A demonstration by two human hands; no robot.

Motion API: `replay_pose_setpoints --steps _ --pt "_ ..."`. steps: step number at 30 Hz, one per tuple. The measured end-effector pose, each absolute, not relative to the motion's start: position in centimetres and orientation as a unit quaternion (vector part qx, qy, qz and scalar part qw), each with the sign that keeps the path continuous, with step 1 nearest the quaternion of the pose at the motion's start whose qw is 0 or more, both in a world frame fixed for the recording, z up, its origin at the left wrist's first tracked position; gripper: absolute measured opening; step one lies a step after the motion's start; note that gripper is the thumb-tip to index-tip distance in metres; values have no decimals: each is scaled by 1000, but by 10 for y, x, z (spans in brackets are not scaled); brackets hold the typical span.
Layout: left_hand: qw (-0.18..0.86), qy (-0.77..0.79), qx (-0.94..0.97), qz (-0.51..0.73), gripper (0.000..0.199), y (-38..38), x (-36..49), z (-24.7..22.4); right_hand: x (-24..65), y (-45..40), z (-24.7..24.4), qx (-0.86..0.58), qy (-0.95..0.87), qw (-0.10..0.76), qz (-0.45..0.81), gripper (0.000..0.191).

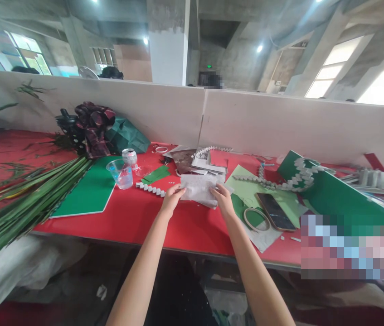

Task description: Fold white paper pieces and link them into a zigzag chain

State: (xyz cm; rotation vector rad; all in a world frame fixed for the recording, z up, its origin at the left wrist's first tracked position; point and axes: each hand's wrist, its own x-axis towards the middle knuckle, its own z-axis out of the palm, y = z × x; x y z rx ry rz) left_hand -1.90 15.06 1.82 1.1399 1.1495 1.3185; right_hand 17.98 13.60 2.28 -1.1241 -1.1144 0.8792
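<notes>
A small whitish sheet, perhaps paper or tissue [198, 189], is stretched between my two hands above the red tabletop [137, 226]. My left hand [172, 198] pinches its left edge, thumb on top. At the opposite edge my right hand [223, 198] grips it the same way. Just left of my left hand lies a short chain of folded white paper [151, 188]. Behind the sheet is a pile of papers and cards [187, 160]. Printing on the sheet is too faint to read.
To the left stand a plastic cup [123, 174], a can [129, 157] and long green leaves [38, 199] on a green board [83, 199]. On the right lie a phone [275, 211], a ring-shaped hoop [255, 219], a longer paper chain [290, 183] and another green board [341, 194].
</notes>
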Motion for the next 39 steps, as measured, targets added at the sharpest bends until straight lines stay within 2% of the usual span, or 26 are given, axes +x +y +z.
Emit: replay_pose_setpoints --steps 3,7,12,16,21,24,27,32,36,39 --pt "514 436 474 566 34 154 -18 15 179 136 23 -461 -488 615 413 30" --pt "553 402 469 558 29 156 -19 14 182 136 23 -482 -486 614 393 26" --pt "601 425 435 520 31 155 -23 16 186 135 23 -514 -510 597 347 36" --pt "608 439 430 503 41 154 -23 16 182 134 23 -503 -566 581 299 38" --pt "563 425 507 495 43 150 -19 16 177 135 24 -487 -590 576 288 38" --pt "538 421 503 528 39 151 -19 14 178 135 24 -495 -512 612 342 44" --pt "527 419 502 542 39 155 -19 11 180 135 21 -507 -471 611 384 47" --pt "503 433 503 553 40 156 -20 10 181 136 17 -506 -510 604 344 41" --pt "558 416 499 516 37 148 -18 15 178 136 20 -501 -522 610 322 36" --pt "615 388 478 494 43 145 -17 17 177 137 21 -495 -529 614 313 35"
